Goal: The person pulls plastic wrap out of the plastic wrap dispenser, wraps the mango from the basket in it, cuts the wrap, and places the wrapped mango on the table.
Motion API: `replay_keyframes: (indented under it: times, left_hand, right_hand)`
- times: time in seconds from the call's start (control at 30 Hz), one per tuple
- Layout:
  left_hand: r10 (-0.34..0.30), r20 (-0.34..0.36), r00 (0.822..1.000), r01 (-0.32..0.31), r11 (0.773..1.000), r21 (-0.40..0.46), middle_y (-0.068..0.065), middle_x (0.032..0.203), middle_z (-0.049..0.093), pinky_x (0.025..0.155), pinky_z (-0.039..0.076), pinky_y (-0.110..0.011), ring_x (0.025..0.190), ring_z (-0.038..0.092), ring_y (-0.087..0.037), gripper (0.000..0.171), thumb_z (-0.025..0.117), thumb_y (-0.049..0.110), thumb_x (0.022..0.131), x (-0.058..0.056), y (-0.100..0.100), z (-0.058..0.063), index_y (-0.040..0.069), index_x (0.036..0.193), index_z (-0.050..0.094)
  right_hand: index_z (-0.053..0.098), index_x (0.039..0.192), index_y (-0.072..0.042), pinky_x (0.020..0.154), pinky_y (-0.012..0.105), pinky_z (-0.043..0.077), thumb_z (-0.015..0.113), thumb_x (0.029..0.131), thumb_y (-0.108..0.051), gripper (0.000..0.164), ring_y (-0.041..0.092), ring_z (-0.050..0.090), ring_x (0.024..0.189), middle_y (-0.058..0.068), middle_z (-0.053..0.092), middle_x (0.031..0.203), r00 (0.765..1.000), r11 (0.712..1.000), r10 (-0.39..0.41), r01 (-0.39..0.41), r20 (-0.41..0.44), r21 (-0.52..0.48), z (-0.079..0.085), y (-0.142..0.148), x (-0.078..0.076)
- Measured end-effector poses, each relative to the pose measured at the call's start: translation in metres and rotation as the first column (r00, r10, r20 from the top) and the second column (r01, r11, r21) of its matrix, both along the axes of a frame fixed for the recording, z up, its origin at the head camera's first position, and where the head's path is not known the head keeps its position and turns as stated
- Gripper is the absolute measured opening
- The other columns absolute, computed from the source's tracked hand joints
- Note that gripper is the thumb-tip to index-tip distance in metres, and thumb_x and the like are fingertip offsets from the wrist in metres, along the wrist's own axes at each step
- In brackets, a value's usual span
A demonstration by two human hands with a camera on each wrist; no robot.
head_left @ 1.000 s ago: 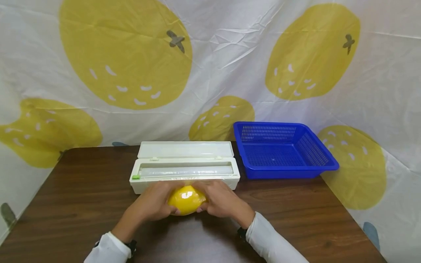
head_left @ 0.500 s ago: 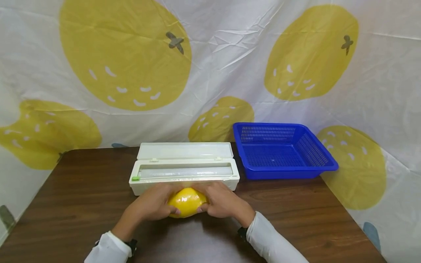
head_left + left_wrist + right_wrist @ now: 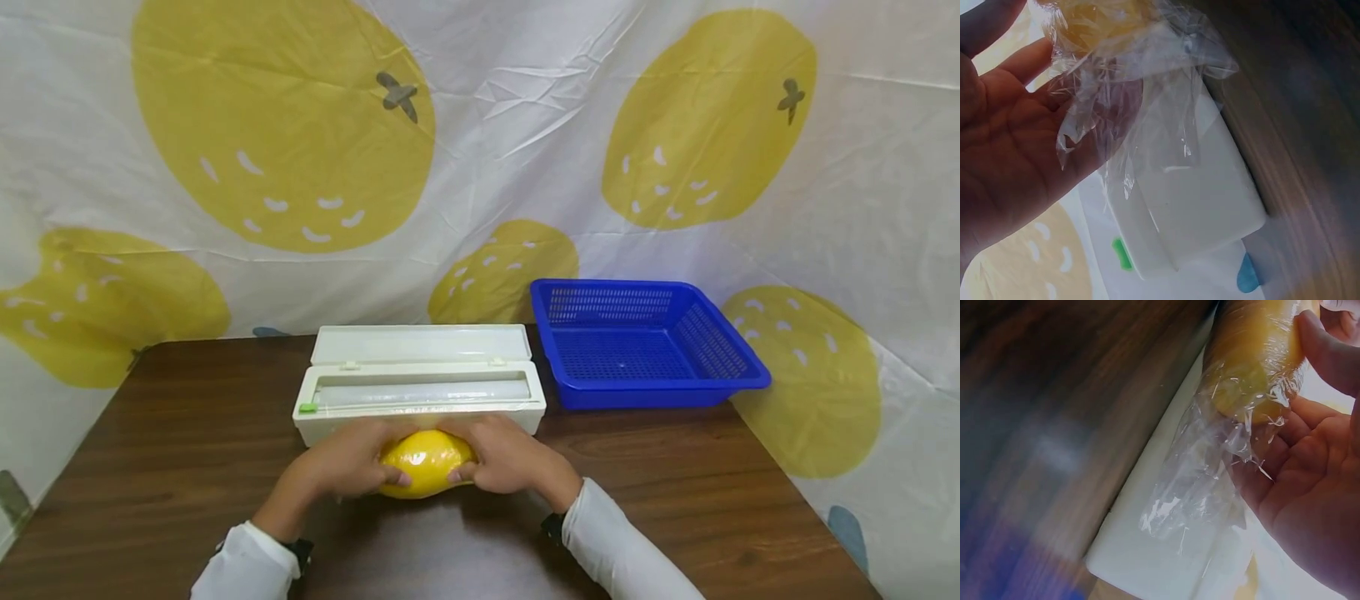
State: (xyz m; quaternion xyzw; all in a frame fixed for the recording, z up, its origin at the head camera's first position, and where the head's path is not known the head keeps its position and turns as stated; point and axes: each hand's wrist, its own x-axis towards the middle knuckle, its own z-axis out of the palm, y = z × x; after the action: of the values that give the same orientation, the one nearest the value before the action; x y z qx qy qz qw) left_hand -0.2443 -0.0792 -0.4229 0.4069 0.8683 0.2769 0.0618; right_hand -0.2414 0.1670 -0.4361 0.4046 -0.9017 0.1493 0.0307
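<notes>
Crinkly clear film swathes the oval yellow fruit gripped between both hands, left and right.

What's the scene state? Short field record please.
held: yellow fruit in cling film
left hand: grips fruit's left side
right hand: grips fruit's right side
film: loose ends hang past both palms
dispenser: lid open, just behind the fruit
basket: blue, right of dispenser, nothing visible in it
surface: dark wood table
</notes>
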Motion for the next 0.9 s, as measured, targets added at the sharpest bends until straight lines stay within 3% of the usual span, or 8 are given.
replay_keyframes:
  times: [0.27, 0.57, 0.9]
  left_hand:
    - [-0.043, 0.033, 0.998, 0.041, 0.997, 0.063, -0.003, 0.106, 0.07, 0.08, 0.05, -0.045, 0.086, 0.057, -0.014, 0.049, 0.078, 0.023, 0.082, -0.006, -0.004, -0.004, 0.007, 0.126, 0.065]
    - [-0.066, 0.087, 0.994, 0.059, 0.995, 0.077, -0.006, 0.118, 0.069, 0.086, 0.05, -0.05, 0.093, 0.058, -0.016, 0.052, 0.074, 0.029, 0.087, -0.01, -0.007, -0.007, 0.005, 0.131, 0.062]
    - [-0.081, 0.098, 0.992, 0.073, 0.994, 0.082, -0.007, 0.118, 0.069, 0.088, 0.049, -0.051, 0.094, 0.057, -0.018, 0.051, 0.072, 0.029, 0.088, -0.011, -0.008, -0.007, 0.004, 0.132, 0.062]
  right_hand:
    - [0.06, 0.131, -0.011, 0.081, 0.034, 0.053, 0.078, 0.08, -0.028, 0.056, 0.009, 0.057, 0.087, 0.0, 0.07, 0.11, 0.999, 0.999, 0.027, -0.025, 0.041, -0.031, -0.001, 0.002, -0.004]
    - [0.059, 0.132, -0.007, 0.086, 0.035, 0.053, 0.074, 0.084, -0.029, 0.055, 0.008, 0.058, 0.093, 0.003, 0.07, 0.117, 0.996, 0.998, 0.042, -0.039, 0.085, -0.045, -0.002, 0.005, -0.007]
    - [0.06, 0.131, -0.007, 0.087, 0.033, 0.052, 0.071, 0.088, -0.029, 0.05, 0.008, 0.057, 0.092, 0.002, 0.069, 0.115, 0.99, 0.996, 0.057, -0.047, 0.129, -0.078, -0.006, 0.008, -0.011]
